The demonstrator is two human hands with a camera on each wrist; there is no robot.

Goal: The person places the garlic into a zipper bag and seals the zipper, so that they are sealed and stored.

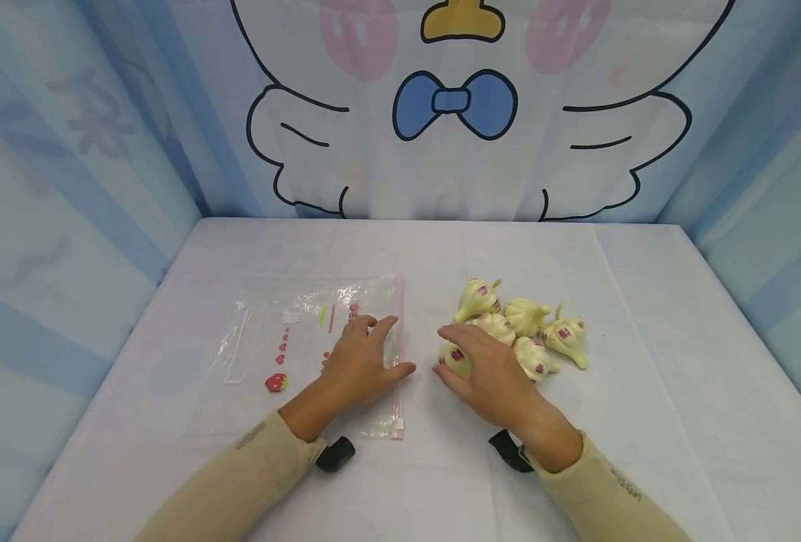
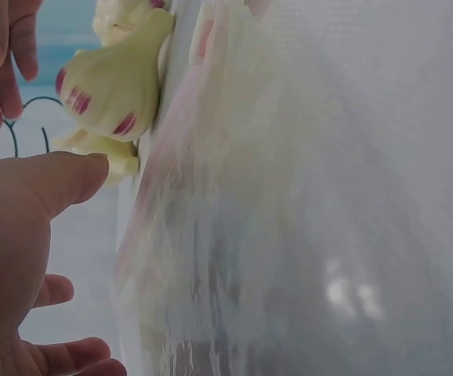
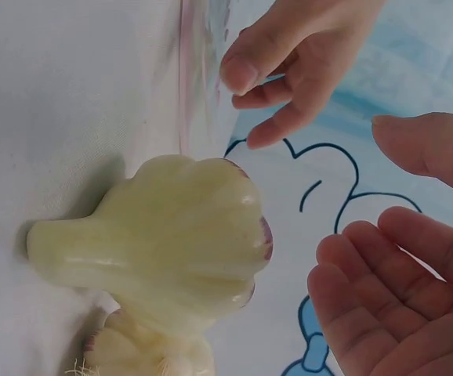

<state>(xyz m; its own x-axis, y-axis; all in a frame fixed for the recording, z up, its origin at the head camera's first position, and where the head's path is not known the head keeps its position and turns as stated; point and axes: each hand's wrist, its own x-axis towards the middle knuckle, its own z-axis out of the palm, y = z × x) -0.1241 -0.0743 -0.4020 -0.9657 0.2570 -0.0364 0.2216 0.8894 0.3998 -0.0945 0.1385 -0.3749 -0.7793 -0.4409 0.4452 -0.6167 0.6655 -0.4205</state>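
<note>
Pale blue printed fabric curtains point(image 1: 68, 248) surround a white cloth-covered tabletop point(image 1: 651, 452), and a blue cartoon bow tie point(image 1: 451, 101) shows on the cloth behind it, beyond both hands. Left hand point(image 1: 358, 363): fingers spread and slightly bent, thumb apart, holding nothing; the left wrist view shows it raised above a clear, thin plastic zip bag with small red printed motifs point(image 1: 238, 346). The bag lies flat beneath and to the left of this hand, its pink zip strip point(image 1: 398, 301) just beyond the fingertips, toward the right hand. Right hand point(image 1: 498, 376): fingers loosely curved, thumb set apart, likewise holding nothing; it hovers over the near left edge of a group of glossy, pale yellow garlic bulbs with purple streaks point(image 1: 564, 336). Six are visible in the head view, lying close together beneath and beyond this hand; the right wrist view shows a gap between its fingers and the nearest bulb point(image 3: 156, 235).

Handling, as judged from appearance: each bulb is probably light, firm and rather slippery, the sheen suggesting a moulded surface. Thumb and fingers should oppose each other across the rounded belly; the narrow neck offers a secondary hold. The bag, limp and slick, would slide or crumple easily; its stiffer zip strip appears the surest place to pinch.
</note>
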